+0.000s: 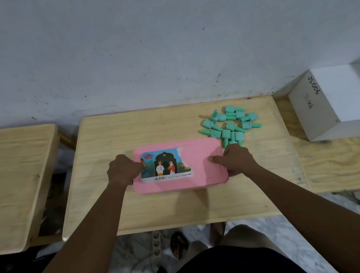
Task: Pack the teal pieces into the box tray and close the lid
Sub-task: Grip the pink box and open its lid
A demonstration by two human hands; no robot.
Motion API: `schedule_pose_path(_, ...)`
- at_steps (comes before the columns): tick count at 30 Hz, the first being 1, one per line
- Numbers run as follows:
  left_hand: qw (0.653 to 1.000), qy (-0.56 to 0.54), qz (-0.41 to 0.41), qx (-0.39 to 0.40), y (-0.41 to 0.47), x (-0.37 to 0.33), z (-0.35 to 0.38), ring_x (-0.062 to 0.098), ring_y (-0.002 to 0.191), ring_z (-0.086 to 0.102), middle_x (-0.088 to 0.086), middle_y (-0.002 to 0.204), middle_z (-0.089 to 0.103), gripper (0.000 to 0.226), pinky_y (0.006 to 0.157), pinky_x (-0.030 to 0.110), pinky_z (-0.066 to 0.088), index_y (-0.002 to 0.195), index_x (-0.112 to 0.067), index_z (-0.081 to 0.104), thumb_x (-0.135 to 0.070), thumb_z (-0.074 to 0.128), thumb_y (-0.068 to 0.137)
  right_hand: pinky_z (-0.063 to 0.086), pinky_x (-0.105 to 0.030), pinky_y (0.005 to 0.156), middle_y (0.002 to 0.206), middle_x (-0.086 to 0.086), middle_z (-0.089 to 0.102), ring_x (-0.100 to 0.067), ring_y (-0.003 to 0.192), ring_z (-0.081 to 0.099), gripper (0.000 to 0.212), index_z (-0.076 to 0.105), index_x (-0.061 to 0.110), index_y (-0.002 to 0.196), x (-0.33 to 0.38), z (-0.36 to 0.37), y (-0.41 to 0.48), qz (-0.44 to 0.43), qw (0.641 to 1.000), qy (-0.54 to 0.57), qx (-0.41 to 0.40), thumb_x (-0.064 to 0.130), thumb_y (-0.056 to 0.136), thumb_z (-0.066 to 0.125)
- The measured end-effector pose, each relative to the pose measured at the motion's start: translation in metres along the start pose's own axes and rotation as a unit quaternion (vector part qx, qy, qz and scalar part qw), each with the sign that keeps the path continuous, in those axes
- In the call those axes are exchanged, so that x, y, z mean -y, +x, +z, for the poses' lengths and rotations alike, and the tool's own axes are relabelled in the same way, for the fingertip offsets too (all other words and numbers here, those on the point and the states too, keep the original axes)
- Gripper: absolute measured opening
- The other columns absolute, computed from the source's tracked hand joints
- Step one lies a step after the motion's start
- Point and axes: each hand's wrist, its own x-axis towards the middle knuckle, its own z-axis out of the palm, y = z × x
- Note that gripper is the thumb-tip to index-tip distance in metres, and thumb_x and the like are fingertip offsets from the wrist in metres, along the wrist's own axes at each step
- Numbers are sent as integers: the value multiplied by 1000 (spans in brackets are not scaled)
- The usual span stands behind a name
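On the middle tabletop point(183, 208), the pink box point(204, 174) lay flat with its lid point(197, 152) on. Its long axis ran left to right, parallel to the near edge. A printed sticker point(166, 164) covered the left part of the lid, its picture upright toward me and its barcode along the near side.

I saw 2 hands on the box, 1 at each short end. The left hand point(123, 169) had its fingers curled over the left end, knuckles up. The right hand point(238, 159) gripped the right end, 1 digit stretched flat on the lid and pointing left, the rest curled round the edge.

The teal pieces point(230, 125) lay in a loose heap on the far right part of the tabletop, just beyond the box's far right corner. They were bottle-shaped, most on their sides, necks pointing every which way. The nearest ones almost reached the right hand.

A white carton point(340, 103) with handwritten marks stood on a plywood board point(347, 161) to the right. Another wooden table point(9, 180) stood to the left.
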Motion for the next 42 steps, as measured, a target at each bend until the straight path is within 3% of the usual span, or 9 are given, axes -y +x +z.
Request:
schedule_pose_path(4,999,-37,-9,21,-7,16,5,27,68,71,12,83,73,43,61,38,61,79,-3,70,-44,80,70,63,-35,63,75,-8,71,-25,57,72,54,63,9,88,-10,11,-14,25,1000,2,-13,62,78,68)
schedule_pose_path(7,1000,-14,-9,11,-19,24,8,25,61,69,14,82,70,53,54,30,58,86,-2,67,-49,81,65,63,-38,64,71,-9,71,-25,57,72,54,64,9,86,-21,22,-23,35,998,52,-29,62,75,71)
schedule_pose_path(13,1000,-26,-2,-2,-25,31,12,27,58,70,14,76,70,55,62,33,60,80,-4,63,-53,84,63,63,-41,69,70,-6,71,-23,55,72,50,61,9,82,-32,39,-38,49,988,120,-86,55,71,79)
schedule_pose_path(18,992,-111,-23,49,-11,39,15,29,66,67,15,82,65,52,69,44,62,81,-2,59,-41,88,63,58,-31,53,81,-7,66,-22,55,68,45,59,6,80,-24,41,-38,68,982,141,-111,43,72,83)
schedule_pose_path(21,986,-144,-37,75,-3,44,17,30,65,63,18,90,65,59,68,43,61,93,3,64,-37,90,60,62,-35,63,85,-11,68,-21,62,65,47,63,2,87,-25,42,-33,110,965,226,-74,37,66,88)
schedule_pose_path(24,980,-167,-50,96,1,46,18,28,66,61,18,92,64,61,59,37,57,99,5,64,-34,92,60,63,-41,68,84,-12,67,-23,67,67,48,63,2,89,-27,42,-31,118,965,227,-49,37,67,88)
schedule_pose_path(31,967,-193,-61,154,7,45,16,25,68,54,17,91,61,52,54,33,49,104,5,64,-22,89,67,60,-34,60,81,-12,65,-20,62,63,52,65,-2,95,-26,36,-27,122,965,232,-31,34,67,89)
schedule_pose_path(37,971,-171,-51,158,9,44,15,28,69,56,19,92,61,52,54,35,52,103,5,64,-25,88,68,45,-23,43,76,-9,60,-16,54,53,51,65,-3,99,-24,32,-25,115,965,236,-26,29,68,89)
schedule_pose_path(42,971,-174,-45,160,10,47,12,28,66,59,19,91,64,56,55,35,55,103,6,65,-28,90,66,42,-23,43,68,-7,52,-15,51,46,38,53,6,80,-20,26,-34,93,965,244,-6,28,75,85)
